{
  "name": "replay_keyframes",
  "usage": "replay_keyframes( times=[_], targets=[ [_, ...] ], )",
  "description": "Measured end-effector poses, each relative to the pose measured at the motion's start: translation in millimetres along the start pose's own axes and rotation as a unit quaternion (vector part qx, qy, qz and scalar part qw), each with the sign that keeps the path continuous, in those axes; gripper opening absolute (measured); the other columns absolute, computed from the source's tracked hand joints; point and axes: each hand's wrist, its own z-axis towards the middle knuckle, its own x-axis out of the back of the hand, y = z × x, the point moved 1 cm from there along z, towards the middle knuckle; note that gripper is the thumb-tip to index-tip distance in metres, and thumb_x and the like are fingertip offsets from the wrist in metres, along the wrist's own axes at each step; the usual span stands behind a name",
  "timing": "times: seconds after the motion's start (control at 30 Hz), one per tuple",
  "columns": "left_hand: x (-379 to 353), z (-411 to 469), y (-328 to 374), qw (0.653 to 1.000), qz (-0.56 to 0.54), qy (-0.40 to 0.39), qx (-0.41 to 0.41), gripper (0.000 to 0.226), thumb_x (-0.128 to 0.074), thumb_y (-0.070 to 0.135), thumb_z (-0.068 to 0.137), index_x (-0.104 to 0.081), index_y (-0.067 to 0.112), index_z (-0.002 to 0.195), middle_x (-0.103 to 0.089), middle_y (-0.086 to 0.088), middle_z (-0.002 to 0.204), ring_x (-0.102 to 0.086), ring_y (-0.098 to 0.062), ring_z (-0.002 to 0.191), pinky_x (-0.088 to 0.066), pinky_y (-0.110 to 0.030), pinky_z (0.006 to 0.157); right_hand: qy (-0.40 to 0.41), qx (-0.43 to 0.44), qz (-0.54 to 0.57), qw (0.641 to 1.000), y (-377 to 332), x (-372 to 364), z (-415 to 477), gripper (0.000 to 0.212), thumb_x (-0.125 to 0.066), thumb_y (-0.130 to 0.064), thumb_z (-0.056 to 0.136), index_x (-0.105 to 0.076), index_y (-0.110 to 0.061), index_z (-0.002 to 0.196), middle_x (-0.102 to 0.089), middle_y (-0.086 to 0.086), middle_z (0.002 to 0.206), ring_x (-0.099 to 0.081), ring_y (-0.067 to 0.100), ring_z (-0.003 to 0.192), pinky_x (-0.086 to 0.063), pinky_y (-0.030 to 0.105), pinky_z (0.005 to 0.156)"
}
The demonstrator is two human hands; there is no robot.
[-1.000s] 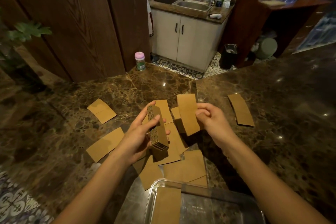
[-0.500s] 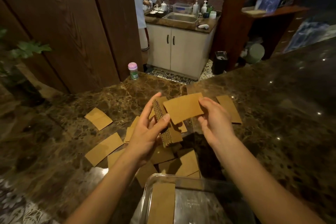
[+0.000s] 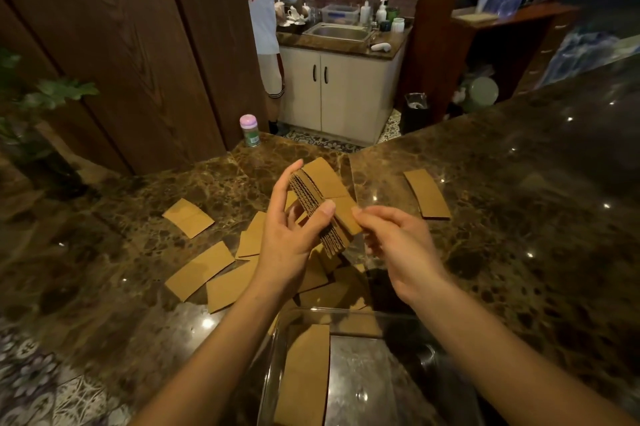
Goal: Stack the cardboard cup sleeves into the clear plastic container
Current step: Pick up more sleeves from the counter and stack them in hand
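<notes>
Two hands are busy above the counter. Our left hand is closed around a pack of cup sleeves, thumb on the near side and fingers behind it. We see the wavy edges of the pack, so it stands on its side, tilted. Our right hand pinches the right end of the pack's front sleeve with thumb and fingertips.

We think the step now is to tidy the pack so all the edges line up. To do it well, we should hold the pack loosely with the left hand and push the front sleeve flat and even with the right. If we squeeze too hard the sleeves may bend. If we let go too much they may slip and fan out.

Under our hands, many loose sleeves lie on the brown stone counter, some on top of each other. One more sleeve lies alone toward the far right. The clear plastic container sits at the near edge, just below our arms. One flat sleeve lies by its left wall. Most of the job is not yet done.
</notes>
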Motion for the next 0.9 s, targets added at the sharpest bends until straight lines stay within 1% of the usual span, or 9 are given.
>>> replay_keyframes(
  times=[0.2,0.27,0.33,0.4,0.47,0.53,0.6,0.73,0.9],
  targets=[
    [0,-4,1,0.998,0.000,-0.048,0.030,0.068,-0.073,0.026,0.091,-0.042,0.044,0.148,-0.067,-0.010,0.134,-0.066,-0.029,0.122,-0.056,-0.046,0.099,-0.122,-0.002,-0.142,0.982,0,11,-9,0.028,-0.077,-0.038,0.091,-0.072,-0.017,0.109,-0.081,-0.002,0.088,-0.069,0.012,0.077,-0.050,0.021,0.061],
    [1,-4,1,0.995,-0.015,-0.079,0.058,0.070,-0.067,0.023,0.089,-0.039,0.041,0.151,-0.072,-0.008,0.127,-0.069,-0.025,0.117,-0.060,-0.036,0.090,-0.139,0.026,-0.205,0.968,-2,16,-8,0.027,-0.076,-0.040,0.092,-0.071,-0.017,0.103,-0.076,-0.009,0.071,-0.068,0.009,0.069,-0.052,0.020,0.060],
    [5,-5,1,0.991,-0.030,-0.100,0.088,0.070,-0.067,0.025,0.090,-0.039,0.047,0.150,-0.075,-0.004,0.121,-0.070,-0.026,0.116,-0.059,-0.041,0.091,-0.129,0.097,-0.295,0.942,-4,22,-5,0.029,-0.079,-0.048,0.086,-0.072,-0.021,0.094,-0.067,-0.015,0.060,-0.068,0.010,0.065,-0.054,0.029,0.064],
    [8,-7,0,0.984,-0.055,-0.119,0.124,0.065,-0.068,0.028,0.091,-0.044,0.047,0.147,-0.075,-0.006,0.120,-0.069,-0.033,0.114,-0.060,-0.048,0.091,-0.107,0.186,-0.358,0.909,-7,29,-3,0.035,-0.083,-0.058,0.075,-0.071,-0.030,0.092,-0.067,-0.021,0.074,-0.062,-0.001,0.069,-0.053,0.024,0.066],
    [9,-8,-3,0.973,-0.097,-0.140,0.158,0.059,-0.073,0.033,0.089,-0.050,0.042,0.143,-0.072,-0.013,0.125,-0.069,-0.040,0.111,-0.061,-0.050,0.088,-0.143,0.262,-0.395,0.869,-15,30,-4,0.051,-0.085,-0.068,0.062,-0.068,-0.041,0.102,-0.059,-0.033,0.120,-0.057,-0.010,0.105,-0.050,0.018,0.088],
    [6,-11,-4,0.963,-0.126,-0.164,0.171,0.061,-0.077,0.036,0.087,-0.053,0.038,0.143,-0.065,-0.021,0.133,-0.067,-0.041,0.110,-0.061,-0.048,0.087,-0.239,0.284,-0.433,0.822,-22,27,-5,0.070,-0.086,-0.071,0.056,-0.059,-0.051,0.117,-0.027,-0.032,0.158,-0.036,-0.001,0.144,-0.039,0.024,0.109],
    [3,-14,-6,0.959,-0.144,-0.175,0.169,0.061,-0.074,0.034,0.090,-0.051,0.037,0.146,-0.065,-0.022,0.131,-0.067,-0.037,0.110,-0.062,-0.043,0.082,-0.301,0.299,-0.452,0.785,-25,21,-4,0.077,-0.090,-0.065,0.059,-0.049,-0.054,0.123,-0.010,-0.034,0.164,-0.021,0.001,0.153,-0.034,0.023,0.112],
    [3,-19,-9,0.947,-0.200,-0.180,0.177,0.069,-0.081,0.036,0.085,-0.051,0.034,0.147,-0.063,-0.023,0.130,-0.062,-0.041,0.110,-0.062,-0.041,0.079,-0.290,0.338,-0.471,0.762,-27,15,-2,0.079,-0.092,-0.063,0.060,-0.044,-0.058,0.123,-0.022,-0.032,0.157,-0.029,-0.012,0.140,-0.036,0.016,0.105],
    [4,-26,-9,0.933,-0.252,-0.173,0.189,0.083,-0.087,0.036,0.078,-0.047,0.037,0.151,-0.060,-0.022,0.143,-0.067,-0.041,0.113,-0.064,-0.045,0.078,-0.333,0.336,-0.473,0.743,-26,13,-2,0.085,-0.094,-0.058,0.062,-0.047,-0.044,0.132,-0.028,-0.021,0.161,-0.028,-0.001,0.148,-0.039,0.029,0.116]
  ],
)
